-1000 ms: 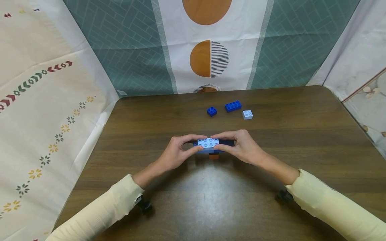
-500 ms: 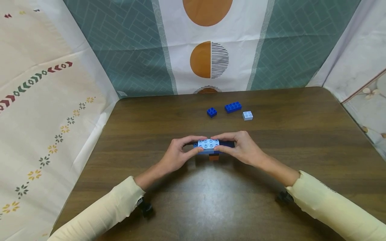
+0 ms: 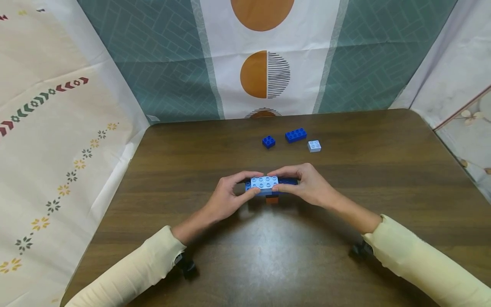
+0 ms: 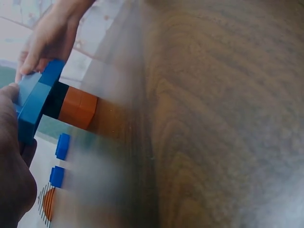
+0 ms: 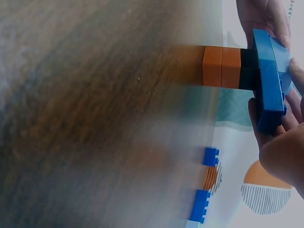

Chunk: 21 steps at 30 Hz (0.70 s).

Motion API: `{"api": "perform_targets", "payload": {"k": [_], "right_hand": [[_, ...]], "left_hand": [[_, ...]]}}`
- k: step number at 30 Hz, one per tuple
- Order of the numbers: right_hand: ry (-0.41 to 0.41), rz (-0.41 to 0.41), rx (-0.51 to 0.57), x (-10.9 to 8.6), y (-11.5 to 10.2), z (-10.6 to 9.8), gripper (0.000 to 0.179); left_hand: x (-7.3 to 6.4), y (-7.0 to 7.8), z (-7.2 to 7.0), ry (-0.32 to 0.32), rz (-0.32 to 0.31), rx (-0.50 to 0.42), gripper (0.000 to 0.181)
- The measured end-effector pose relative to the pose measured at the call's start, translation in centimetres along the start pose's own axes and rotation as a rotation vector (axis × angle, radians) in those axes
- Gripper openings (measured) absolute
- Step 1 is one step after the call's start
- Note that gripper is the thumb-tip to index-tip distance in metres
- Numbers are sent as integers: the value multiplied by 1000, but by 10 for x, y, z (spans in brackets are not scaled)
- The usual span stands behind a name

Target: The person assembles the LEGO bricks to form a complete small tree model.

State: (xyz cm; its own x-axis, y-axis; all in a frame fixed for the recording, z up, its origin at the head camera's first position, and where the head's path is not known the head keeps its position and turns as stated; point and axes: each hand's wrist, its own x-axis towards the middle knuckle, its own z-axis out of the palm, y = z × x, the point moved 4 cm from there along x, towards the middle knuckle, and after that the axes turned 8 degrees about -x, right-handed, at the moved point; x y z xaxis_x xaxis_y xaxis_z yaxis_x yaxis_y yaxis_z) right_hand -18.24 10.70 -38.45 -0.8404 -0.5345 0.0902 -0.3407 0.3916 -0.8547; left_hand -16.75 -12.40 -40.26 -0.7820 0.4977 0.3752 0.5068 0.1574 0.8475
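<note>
Pressing unevenly on the pale blue brick (image 3: pixel 264 182) might well have tipped the whole stack, because the wide blue layer (image 5: pixel 270 85) beneath it overhung both sides of a narrow post: a dark brick (image 5: pixel 248 69) over orange bricks (image 5: pixel 221 67) standing on the desk (image 3: pixel 268 260). A push harder at one end could also have popped that layer off the post, or left the top brick crooked if its studs were not fully seated, which could not be told. The pale brick lay between the hands, with the left hand (image 3: pixel 225 199) pinching its left end and the right hand (image 3: pixel 311 187) pinching its right end, thumbs on the near side and fingers on the far. Three loose bricks (image 3: pixel 296 135) lay beyond, well apart from both hands.
</note>
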Motion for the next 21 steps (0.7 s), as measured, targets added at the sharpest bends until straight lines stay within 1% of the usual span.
{"api": "perform_targets", "payload": {"k": [5, 10, 15, 18, 21], "right_hand": [[-15, 1, 8, 0, 2, -1, 35], [3, -14, 0, -1, 3, -9, 45], [77, -18, -16, 0, 8, -29, 52], [138, 2, -23, 3, 15, -43, 55], [194, 54, -38, 5, 23, -58, 58]], "left_hand": [[0, 1, -1, -15, -9, 19, 40], [3, 4, -2, -29, -22, 26, 46], [7, 6, -2, -43, -19, 13, 48], [9, 7, -2, -49, -19, 10, 50], [10, 8, -1, -50, -24, 15, 51]]}}
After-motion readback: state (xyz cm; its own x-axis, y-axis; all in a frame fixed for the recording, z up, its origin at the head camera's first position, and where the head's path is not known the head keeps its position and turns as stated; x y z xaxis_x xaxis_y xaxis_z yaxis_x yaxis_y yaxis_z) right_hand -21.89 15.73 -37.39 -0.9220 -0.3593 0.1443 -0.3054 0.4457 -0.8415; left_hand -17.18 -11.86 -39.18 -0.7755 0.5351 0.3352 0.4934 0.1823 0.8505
